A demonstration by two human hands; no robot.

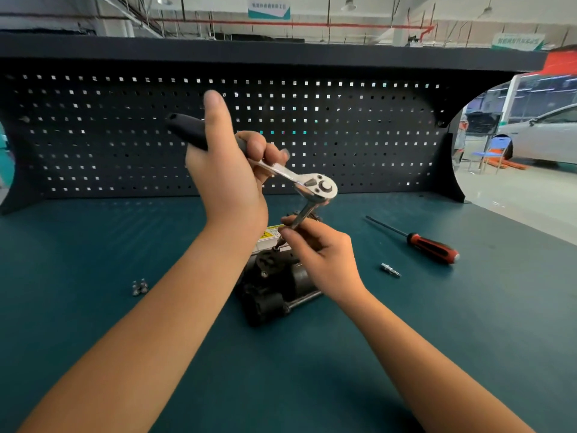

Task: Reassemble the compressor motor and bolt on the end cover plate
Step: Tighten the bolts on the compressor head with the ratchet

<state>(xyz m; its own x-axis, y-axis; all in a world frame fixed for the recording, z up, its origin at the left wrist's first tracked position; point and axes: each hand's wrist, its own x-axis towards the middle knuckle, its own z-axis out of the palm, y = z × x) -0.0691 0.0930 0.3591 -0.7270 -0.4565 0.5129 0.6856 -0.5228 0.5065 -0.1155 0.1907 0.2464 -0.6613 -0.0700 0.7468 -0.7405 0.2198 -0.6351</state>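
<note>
The motor [274, 292] is lying on the bench [93, 245], its long axis running away from the person. The right hand [321, 257] is hovering over it, pinching the extension [304, 214], which is slanting down onto the motor's top. The motor's label [270, 237] is showing a yellow warning mark, its writing too small to read. Left of the motor, small bolts [139, 287] are sitting; right of it, a bit [390, 270] and a screwdriver [431, 245] are lying. Above the motor, the left hand [228, 179] is gripping the ratchet [321, 187], thumb raised, handle pointing up-left toward the pegboard [343, 120].
</note>
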